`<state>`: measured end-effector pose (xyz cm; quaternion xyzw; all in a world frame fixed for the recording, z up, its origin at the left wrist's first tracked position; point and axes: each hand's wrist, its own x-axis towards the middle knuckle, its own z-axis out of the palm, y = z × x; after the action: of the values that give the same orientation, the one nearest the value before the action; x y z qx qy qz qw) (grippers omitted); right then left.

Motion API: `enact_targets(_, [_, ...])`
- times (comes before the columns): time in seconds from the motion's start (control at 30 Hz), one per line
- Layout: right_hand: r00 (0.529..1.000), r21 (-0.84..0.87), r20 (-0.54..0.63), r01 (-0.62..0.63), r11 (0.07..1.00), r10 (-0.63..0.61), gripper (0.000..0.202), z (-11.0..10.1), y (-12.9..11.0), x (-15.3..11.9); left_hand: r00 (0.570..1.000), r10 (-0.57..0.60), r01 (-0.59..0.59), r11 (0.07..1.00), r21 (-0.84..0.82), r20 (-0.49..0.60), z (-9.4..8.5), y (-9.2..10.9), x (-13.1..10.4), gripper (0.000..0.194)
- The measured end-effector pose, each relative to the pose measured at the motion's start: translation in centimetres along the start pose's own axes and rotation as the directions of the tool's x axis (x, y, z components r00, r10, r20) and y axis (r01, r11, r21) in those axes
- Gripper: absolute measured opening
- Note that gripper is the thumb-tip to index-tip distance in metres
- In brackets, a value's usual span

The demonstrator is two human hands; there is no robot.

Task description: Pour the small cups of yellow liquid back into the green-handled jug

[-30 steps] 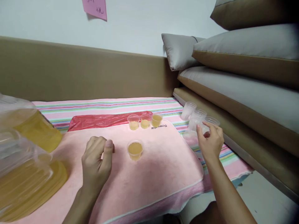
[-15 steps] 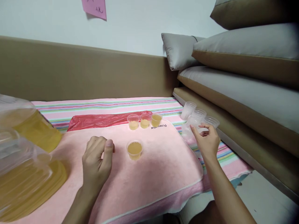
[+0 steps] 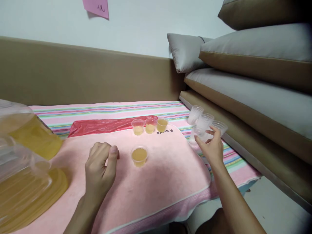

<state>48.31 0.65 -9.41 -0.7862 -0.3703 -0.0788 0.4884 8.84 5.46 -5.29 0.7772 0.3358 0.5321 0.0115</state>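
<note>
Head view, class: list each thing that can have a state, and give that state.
Nearest cup: upright, filled with yellow liquid.
Three cups in a row: upright, part filled.
Empty cups: clear, lying tipped.
Big jug: holds yellow liquid.
Left hand: loosely curled, resting on towel.
Right hand: fingers at an empty cup.

Single head-worn view, looked forward and down, close over pink towel [image 3: 158, 182], left edge perhaps distorted

Setting: home, a bedroom or lounge corner. Evidence: padded tan headboard [image 3: 85, 74]; stacked grey-and-tan cushions [image 3: 255, 61]; striped pink sheet [image 3: 109, 109]; pink towel [image 3: 158, 182]; paper note [image 3: 96, 7] on plain white wall.
</note>
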Motion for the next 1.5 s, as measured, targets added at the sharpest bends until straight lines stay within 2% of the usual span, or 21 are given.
enact_targets(0.23, [0.998, -0.144, 0.057, 0.030, 0.989, -0.022, 0.084, 0.0, 0.5, -0.6, 0.999, -0.031, 0.031, 1.000, 0.003, 0.013, 0.0, -0.1, 0.1, 0.036])
enact_targets(0.5, [0.999, -0.103, 0.040, 0.027, 0.994, -0.023, 0.094, 0.2, 0.5, -0.2, 0.999, -0.041, 0.040, 0.999, 0.005, 0.024, -0.1, -0.3, -0.1, 0.035])
enact_targets(0.63, [1.000, -0.062, -0.002, 0.020, 0.998, -0.020, 0.092, 0.5, 0.4, 0.0, 0.998, -0.046, 0.046, 0.999, -0.002, 0.031, -0.1, -0.4, -0.1, 0.035])
enact_targets(0.93, [1.000, -0.231, 0.002, -0.011, 0.973, 0.011, 0.088, -0.4, -0.2, -0.2, 0.998, -0.044, 0.044, 0.999, 0.000, 0.036, -0.2, -0.4, 0.0, 0.035])
enact_targets(1.1, [1.000, -0.222, 0.017, 0.013, 0.975, -0.010, 0.079, -0.4, 0.5, -0.1, 0.998, -0.041, 0.041, 0.999, -0.001, 0.038, -0.2, -0.4, -0.1, 0.034])
enact_targets(1.27, [1.000, -0.212, 0.013, 0.012, 0.977, -0.009, 0.083, -0.4, 0.0, -0.4, 0.997, -0.065, 0.066, 0.998, -0.016, 0.050, -0.3, -0.4, -0.2, 0.034])
enact_targets(1.4, [0.997, -0.218, -0.034, 0.059, 0.974, -0.068, 0.084, -0.9, -1.0, -1.1, 0.985, -0.156, 0.159, 0.987, -0.034, 0.072, -0.1, -0.6, -0.2, 0.035])
enact_targets(1.5, [0.980, -0.177, -0.112, 0.142, 0.974, -0.163, 0.078, -1.3, -1.9, -1.6, 0.926, -0.361, 0.371, 0.923, -0.103, 0.109, 0.6, -1.5, 0.3, 0.031])
